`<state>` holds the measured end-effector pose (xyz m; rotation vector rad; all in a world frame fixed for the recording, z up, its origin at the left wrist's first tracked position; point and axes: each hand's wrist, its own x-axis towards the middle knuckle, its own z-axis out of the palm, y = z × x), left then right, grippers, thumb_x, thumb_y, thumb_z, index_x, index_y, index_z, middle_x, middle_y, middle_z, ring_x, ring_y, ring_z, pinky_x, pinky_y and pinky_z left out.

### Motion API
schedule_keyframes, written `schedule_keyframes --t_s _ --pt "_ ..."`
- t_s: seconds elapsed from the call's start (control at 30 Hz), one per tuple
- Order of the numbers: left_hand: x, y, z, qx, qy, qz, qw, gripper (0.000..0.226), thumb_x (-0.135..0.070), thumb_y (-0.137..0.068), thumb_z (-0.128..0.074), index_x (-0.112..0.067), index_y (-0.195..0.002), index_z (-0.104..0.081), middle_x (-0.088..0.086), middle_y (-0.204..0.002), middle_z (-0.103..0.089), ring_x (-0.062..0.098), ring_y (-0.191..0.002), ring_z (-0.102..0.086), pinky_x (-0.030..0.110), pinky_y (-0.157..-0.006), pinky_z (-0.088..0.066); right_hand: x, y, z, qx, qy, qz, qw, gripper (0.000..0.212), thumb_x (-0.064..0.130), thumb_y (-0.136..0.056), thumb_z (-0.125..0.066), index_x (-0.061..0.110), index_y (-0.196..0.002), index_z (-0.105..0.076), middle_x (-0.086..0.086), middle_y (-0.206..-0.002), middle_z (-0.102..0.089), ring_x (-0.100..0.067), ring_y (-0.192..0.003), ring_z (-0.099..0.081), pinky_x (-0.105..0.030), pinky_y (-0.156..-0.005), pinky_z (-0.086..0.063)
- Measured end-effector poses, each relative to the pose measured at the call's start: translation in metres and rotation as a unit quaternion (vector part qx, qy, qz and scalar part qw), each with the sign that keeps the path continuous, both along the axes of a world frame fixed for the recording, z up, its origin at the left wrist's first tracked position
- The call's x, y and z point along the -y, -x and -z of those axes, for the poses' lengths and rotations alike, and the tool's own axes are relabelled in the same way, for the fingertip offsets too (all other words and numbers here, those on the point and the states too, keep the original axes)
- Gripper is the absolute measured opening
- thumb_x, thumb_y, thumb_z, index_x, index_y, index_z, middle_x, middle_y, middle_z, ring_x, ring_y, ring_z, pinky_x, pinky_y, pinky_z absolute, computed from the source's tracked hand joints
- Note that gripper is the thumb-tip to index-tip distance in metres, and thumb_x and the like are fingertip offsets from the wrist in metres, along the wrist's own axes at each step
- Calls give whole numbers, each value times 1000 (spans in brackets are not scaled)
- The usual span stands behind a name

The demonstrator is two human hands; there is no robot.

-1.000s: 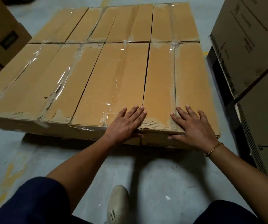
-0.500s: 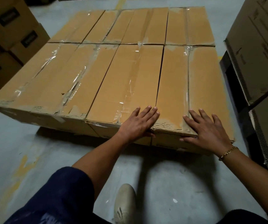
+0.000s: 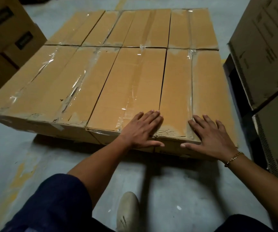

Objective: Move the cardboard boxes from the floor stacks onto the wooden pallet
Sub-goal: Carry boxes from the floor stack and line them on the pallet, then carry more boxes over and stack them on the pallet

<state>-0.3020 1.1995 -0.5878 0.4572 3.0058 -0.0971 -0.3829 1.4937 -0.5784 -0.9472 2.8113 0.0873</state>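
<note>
One layer of boxes (image 3: 88, 77) laid; left hand (image 3: 141, 129) and right hand (image 3: 213, 138) press flat on its near edge, grip spread, empty; left stack (image 3: 6, 30) and right stack (image 3: 265, 47) seemingly not yet moved.

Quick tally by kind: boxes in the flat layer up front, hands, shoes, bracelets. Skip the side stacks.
Cardboard boxes: 8 (4 near row, 4 far row)
Hands: 2, left hand and right hand, both flat on the near boxes
Shoe: 1
Bracelet: 1
Total: 12
</note>
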Motion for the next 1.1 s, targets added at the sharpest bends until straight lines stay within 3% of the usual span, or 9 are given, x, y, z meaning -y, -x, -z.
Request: schedule_keyframes --t_s 0.13,0.37,0.63,1.1 --pt "5 5 -26 -18 -40 -53 998 99 -85 -92 -17 -18 -163 -7 5 -171 -4 20 -157 -6 49 -127 -11 2 7 -21 19 67 38 997 110 98 -75 -11 29 -160 -21 1 -169 -18 -24 -155 -19 -53 -123 -16" --pt "32 -5 -115 -10 -82 -135 987 89 -78 -94 -3 -22 -163 -6 1 -171 -4 18 -157 -5 45 -127 -9 5 16 -100 54 87 94 990 99 89 -83 -14 27 -160 -23 0 -169 -19 -24 -155 -20 -52 -123 -16" --pt "42 -12 -246 -31 -111 -185 976 80 -70 -100 -20 -21 -162 -18 2 -170 -14 20 -156 -13 47 -125 -15 20 12 -227 79 76 114 987 100 87 -85 -7 25 -161 -19 0 -170 -17 -21 -155 -17 -51 -124 -16" --pt "84 -51 -476 -7 -149 -254 956 76 -69 -102 -25 -24 -163 -18 0 -171 -12 19 -157 -10 45 -126 -9 82 -12 -460 123 117 126 977 86 78 -95 -20 25 -163 -14 5 -170 -16 -16 -156 -12 -48 -125 -14"
